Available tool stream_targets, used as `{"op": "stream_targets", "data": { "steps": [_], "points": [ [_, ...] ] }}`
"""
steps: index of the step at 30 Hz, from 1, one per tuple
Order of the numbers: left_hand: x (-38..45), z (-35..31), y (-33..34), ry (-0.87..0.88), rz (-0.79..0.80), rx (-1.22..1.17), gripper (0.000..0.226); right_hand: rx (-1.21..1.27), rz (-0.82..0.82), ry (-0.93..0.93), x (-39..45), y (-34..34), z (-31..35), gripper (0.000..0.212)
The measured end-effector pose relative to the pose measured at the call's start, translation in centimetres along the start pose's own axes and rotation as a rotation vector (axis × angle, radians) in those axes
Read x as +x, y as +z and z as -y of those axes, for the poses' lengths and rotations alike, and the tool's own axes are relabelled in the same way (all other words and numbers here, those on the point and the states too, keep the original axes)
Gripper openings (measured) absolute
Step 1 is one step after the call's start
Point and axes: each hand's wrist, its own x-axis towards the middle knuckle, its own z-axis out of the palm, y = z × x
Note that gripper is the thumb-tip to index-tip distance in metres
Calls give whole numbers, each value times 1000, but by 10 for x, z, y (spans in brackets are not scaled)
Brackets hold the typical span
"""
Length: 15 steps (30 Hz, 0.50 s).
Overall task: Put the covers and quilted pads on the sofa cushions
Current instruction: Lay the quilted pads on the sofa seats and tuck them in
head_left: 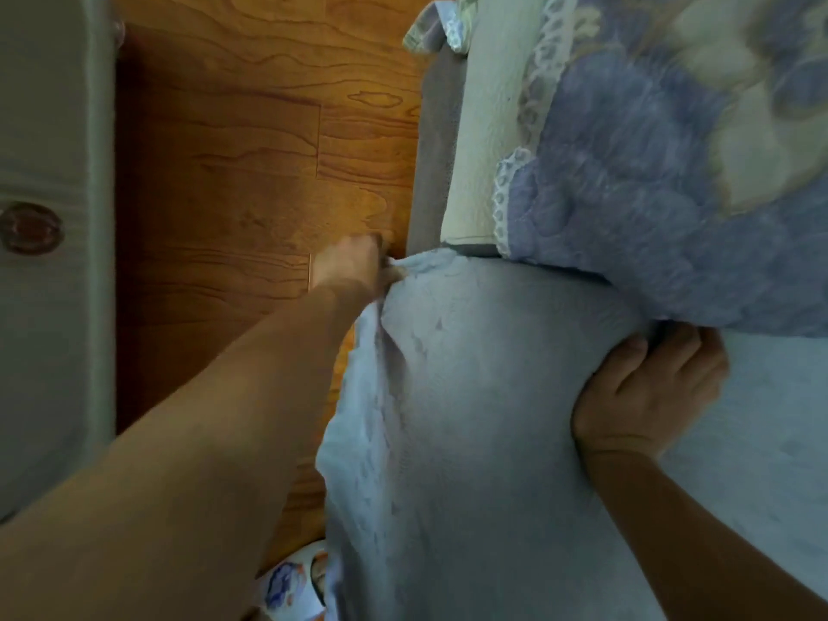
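Wood-grain floor (251, 141) runs beside the sofa (432, 141); a pale blue textured cover (470, 419) sheathes the near cushion; the left hand (349, 266) pinches its front corner, the right hand (645, 396) grips its far edge beneath a lace-trimmed, blue floral quilted pad (649, 172).

No readable text, no labels, no brands, no numbers

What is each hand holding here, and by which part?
Left hand pinches the pale blue textured cushion cover at its far corner; right hand grips its far edge.
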Motion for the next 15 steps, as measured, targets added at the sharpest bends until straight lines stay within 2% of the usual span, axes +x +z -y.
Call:
{"op": "stream_targets", "data": {
  "steps": [1, 3, 6, 8, 10, 13, 15],
  "points": [
    [-11, 12, 6, -43, -15, -75, 37, 15, -6, -8, 1, -1, 1, 45],
    [-48, 30, 21, -189, 72, -349, 34, 11, -7, -16, 0, -3, 0, 44],
    [-78, 53, 35, -56, 148, -368, 22, 30, -28, -36, 1, -4, 0, 48],
    [-90, 71, 34, 15, 238, -391, 2, 26, -41, -25, 1, -3, 2, 49],
    [-96, 74, 30, 73, 268, -365, 20, 26, -51, -22, 0, -5, 3, 48],
    [-106, 49, 6, 107, 277, -461, 43, 2, -81, -35, 2, -6, 3, 46],
    [-115, 34, -8, 151, 393, -499, 31, -15, -83, -32, 3, -6, 3, 47]
  ]
}}
